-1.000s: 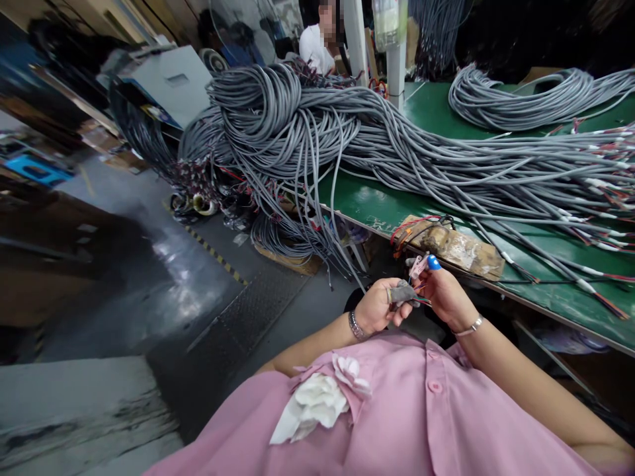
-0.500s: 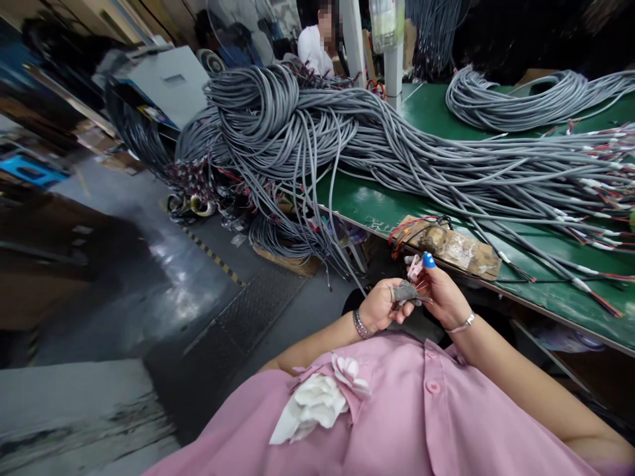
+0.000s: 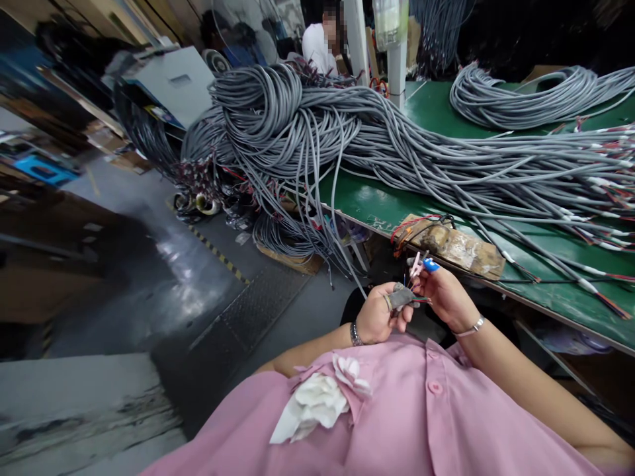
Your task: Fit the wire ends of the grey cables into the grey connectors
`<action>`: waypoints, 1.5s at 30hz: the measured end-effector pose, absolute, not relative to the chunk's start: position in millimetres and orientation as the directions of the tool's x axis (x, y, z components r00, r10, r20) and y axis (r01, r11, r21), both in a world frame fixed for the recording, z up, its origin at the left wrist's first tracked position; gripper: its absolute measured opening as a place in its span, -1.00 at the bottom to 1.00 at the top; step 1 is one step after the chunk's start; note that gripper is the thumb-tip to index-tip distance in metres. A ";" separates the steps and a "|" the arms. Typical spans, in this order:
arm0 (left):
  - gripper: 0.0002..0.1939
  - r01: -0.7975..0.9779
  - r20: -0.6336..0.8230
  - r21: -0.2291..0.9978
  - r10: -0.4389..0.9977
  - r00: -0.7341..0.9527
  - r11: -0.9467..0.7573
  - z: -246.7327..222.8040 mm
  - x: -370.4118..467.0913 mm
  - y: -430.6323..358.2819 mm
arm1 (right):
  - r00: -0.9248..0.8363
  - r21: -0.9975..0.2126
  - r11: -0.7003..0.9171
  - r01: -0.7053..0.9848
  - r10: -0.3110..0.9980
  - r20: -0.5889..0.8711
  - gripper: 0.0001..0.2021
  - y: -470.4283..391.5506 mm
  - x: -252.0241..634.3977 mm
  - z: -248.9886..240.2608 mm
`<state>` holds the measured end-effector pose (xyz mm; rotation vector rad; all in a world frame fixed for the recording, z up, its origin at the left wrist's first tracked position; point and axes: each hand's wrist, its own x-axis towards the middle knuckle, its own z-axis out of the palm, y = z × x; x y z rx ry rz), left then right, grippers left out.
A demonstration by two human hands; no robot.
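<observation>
My left hand (image 3: 376, 316), with a grey cover on its thumb, is closed in front of my body. It pinches the end of a grey cable, and thin coloured wires (image 3: 423, 301) stick out past the thumb. Beside it on the right, my right hand (image 3: 450, 299) is closed too, its thumb in a blue cover (image 3: 430, 265). Between its thumb and fingers is a small pink clip-like tool (image 3: 415, 266), against a few of the wires. The fingers partly hide where tool and wires meet.
A wooden block (image 3: 454, 246) wrapped in tape lies at the near edge of the green bench (image 3: 367, 198). Many grey cables (image 3: 426, 149) with bared wire ends stretch across it, and a coil (image 3: 526, 99) lies behind. A person in white (image 3: 317, 47) sits beyond.
My right hand has shifted slightly right and down, its thumb tilting over. The pink tool has turned a little, and the wires are spread differently between my hands. The view has shifted slightly.
</observation>
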<state>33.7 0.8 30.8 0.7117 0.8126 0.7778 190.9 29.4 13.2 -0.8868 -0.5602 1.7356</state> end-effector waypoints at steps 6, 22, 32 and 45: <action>-0.73 -0.399 -0.323 0.774 0.848 0.420 0.492 33.0 40.7 5.2 | -0.182 -0.732 -0.332 -0.594 0.943 -0.280 -0.58 34.8 191.7 5.8; -0.67 -0.352 -0.384 0.766 0.822 0.420 0.538 28.4 45.4 6.7 | -0.202 -0.648 -0.367 -0.667 0.927 -0.317 -0.50 37.3 184.1 12.3; -0.67 -0.373 -0.349 0.793 0.861 0.370 0.482 30.7 41.3 -1.7 | -0.199 -0.703 -0.346 -0.622 0.937 -0.285 -0.73 30.7 192.0 12.8; -0.71 -0.426 -0.334 0.769 0.868 0.369 0.477 31.2 43.0 7.2 | -0.176 -0.745 -0.300 -0.596 0.954 -0.243 -0.64 31.9 185.0 17.1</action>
